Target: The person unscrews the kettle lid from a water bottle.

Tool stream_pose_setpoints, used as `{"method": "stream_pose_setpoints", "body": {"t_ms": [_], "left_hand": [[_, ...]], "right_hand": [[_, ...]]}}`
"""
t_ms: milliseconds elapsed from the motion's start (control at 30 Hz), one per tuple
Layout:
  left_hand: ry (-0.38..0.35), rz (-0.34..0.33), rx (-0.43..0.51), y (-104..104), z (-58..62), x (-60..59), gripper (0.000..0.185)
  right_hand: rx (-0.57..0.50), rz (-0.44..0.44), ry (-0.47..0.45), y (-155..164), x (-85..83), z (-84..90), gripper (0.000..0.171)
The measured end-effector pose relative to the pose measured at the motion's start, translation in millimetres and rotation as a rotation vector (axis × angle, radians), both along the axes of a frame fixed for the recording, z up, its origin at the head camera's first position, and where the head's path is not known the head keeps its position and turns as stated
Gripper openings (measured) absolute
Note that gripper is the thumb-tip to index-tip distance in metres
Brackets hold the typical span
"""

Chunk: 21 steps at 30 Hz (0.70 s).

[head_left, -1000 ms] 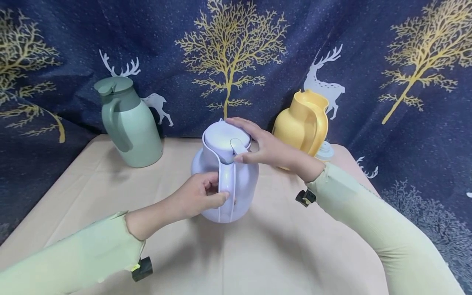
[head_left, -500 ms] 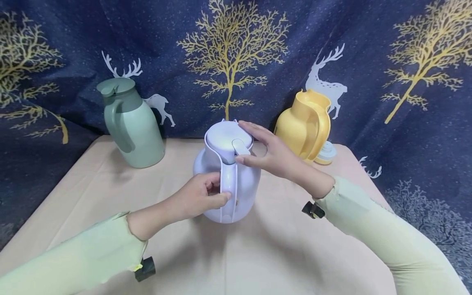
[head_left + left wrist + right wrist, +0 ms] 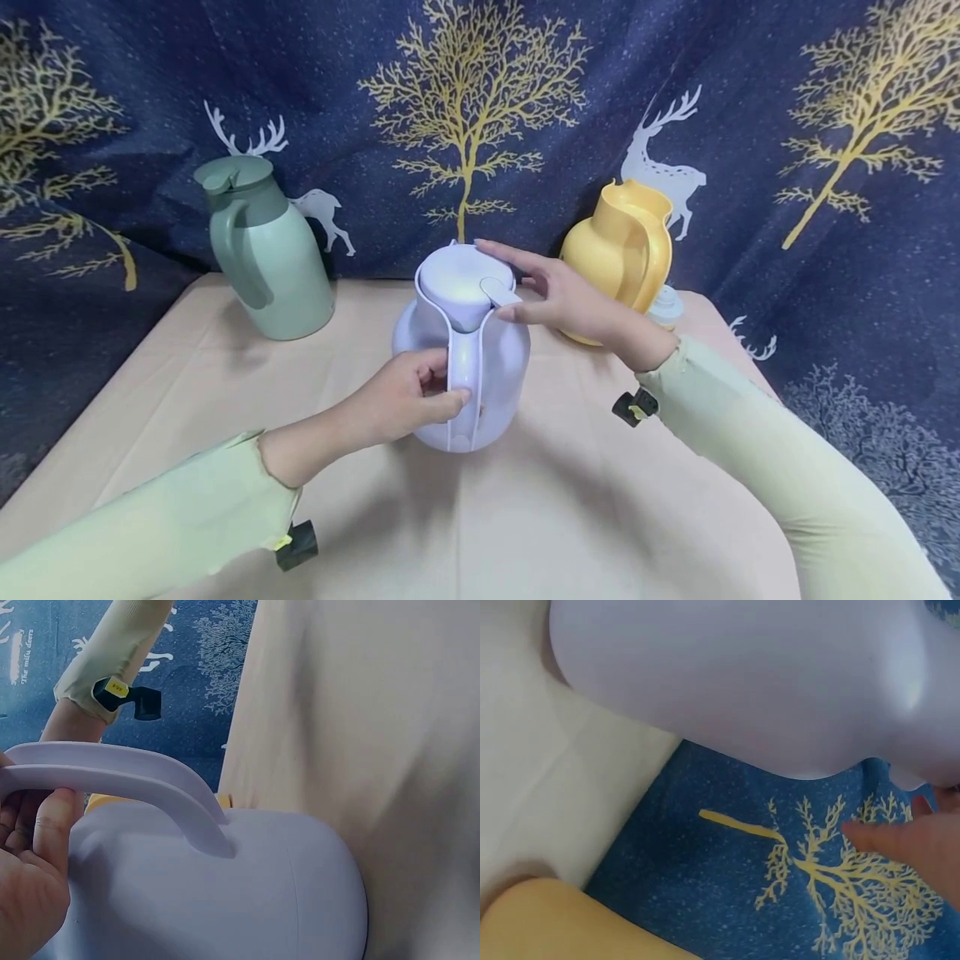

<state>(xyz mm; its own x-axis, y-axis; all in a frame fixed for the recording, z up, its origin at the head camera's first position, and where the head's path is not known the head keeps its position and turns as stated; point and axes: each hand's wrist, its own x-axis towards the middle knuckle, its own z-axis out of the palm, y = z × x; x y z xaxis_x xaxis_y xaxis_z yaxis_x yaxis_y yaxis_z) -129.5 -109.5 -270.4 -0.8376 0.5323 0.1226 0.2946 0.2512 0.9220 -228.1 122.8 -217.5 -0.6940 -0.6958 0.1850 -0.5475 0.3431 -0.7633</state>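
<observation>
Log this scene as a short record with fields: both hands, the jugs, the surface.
left hand: grips the handle of the lavender jug
right hand: fingers around the lavender jug's lid, thumb at its tab
green jug: upright, back left, lid on
yellow jug: upright, back right, no lid on it
surface: beige tablecloth

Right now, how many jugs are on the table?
3. The lilac jug stands in the middle, held by the left hand and right hand; the green jug back left; the yellow jug back right. None seems hidden.
</observation>
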Motion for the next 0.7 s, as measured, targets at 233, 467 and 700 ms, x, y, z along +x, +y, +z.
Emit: {"method": "stream_pose_setpoints", "body": {"t_ms": [233, 467, 700], "left_hand": [[-0.008, 0.012, -0.02, 2, -1.1, -2.2, 0.034], [0.0, 0.006, -0.01, 3, -0.8, -1.7, 0.033], [-0.006, 0.017, -0.024, 1, 0.2, -1.6, 0.031]], "right_hand": [[0.124, -0.053, 0.062, 6, 1.5, 5.9, 0.075], [0.154, -0.065, 0.116, 8, 0.0, 12.2, 0.073], [0.109, 0.114, -0.115, 10, -24.4, 17.1, 0.074]]}}
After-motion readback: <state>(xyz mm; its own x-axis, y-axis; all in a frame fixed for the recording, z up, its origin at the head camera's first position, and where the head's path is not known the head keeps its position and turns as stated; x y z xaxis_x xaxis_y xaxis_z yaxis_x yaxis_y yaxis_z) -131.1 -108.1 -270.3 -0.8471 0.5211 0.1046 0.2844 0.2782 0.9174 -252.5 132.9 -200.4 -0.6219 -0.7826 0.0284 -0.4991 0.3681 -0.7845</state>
